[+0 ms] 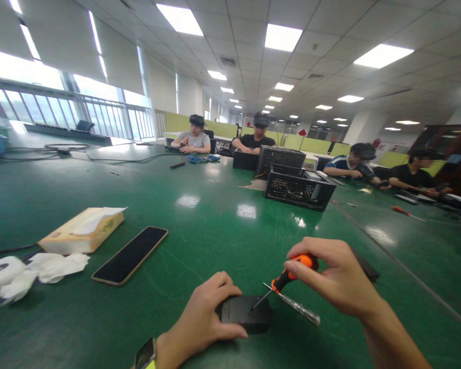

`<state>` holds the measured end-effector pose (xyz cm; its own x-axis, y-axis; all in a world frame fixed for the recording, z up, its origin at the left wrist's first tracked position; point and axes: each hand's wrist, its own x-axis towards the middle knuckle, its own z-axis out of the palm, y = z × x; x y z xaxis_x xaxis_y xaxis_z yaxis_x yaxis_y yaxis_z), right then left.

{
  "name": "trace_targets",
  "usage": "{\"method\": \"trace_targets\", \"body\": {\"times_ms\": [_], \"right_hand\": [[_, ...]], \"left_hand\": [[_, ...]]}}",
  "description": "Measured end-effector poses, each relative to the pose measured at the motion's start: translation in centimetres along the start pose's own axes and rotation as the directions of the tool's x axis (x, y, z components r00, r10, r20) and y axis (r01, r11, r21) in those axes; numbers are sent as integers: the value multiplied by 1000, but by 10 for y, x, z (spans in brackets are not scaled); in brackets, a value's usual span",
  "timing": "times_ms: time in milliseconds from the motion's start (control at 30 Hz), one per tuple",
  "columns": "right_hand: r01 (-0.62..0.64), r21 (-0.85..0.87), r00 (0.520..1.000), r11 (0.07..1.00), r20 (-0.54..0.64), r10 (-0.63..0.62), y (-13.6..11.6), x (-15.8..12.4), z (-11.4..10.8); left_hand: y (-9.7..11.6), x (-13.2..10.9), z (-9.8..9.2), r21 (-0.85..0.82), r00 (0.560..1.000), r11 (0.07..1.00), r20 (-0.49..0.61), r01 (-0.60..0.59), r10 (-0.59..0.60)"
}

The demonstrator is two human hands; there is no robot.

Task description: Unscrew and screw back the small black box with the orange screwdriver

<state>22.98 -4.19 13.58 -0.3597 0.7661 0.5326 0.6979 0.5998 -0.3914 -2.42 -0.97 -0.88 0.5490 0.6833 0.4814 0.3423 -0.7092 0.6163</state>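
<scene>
My left hand (205,315) grips the left end of a small black box-like device (257,320), thumb along the near side and fingers over the far side. An orange and black screwdriver (282,281) is pinched by its handle in my right hand (332,274). Its shaft slants down to the left, and the tip meets the top of the black device. Just behind the shaft, a second slim screwdriver with a clear handle (301,310) lies on the green table. A dark flat piece (365,265) lies partly hidden behind my right hand.
A phone (130,256), a tissue box (84,230), crumpled tissues (56,266) and a white device (2,274) lie to the left. Black computer cases (299,187) stand further back. Several people sit around the table; another orange screwdriver (405,211) lies at the right.
</scene>
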Motion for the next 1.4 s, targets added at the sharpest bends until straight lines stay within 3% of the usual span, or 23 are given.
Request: {"method": "trace_targets", "body": {"times_ms": [167,367,667,867,1067,1267,1400], "right_hand": [[36,56,996,998,74,-40,-5,1,10],[45,38,996,998,80,-48,-4,2,14],[90,135,977,987,179,-114,-7,0,4],[142,23,985,990,93,-143,-9,-5,7],[197,107,960,974,179,-214,-16,-5,2],[175,5,978,985,115,-175,-17,-5,4],[188,81,965,979,170,-199,-18,-4,2]], "left_hand": [[1,1,-1,18,1000,1000,8,5,-5],[2,0,-1,40,1000,999,6,8,-8],[1,1,-1,23,1000,1000,16,9,-9],[1,1,0,24,1000,1000,25,8,-8],[2,0,0,44,1000,999,25,14,-15],[3,2,-1,44,1000,999,24,10,-11],[3,2,-1,44,1000,999,19,4,-5]]}}
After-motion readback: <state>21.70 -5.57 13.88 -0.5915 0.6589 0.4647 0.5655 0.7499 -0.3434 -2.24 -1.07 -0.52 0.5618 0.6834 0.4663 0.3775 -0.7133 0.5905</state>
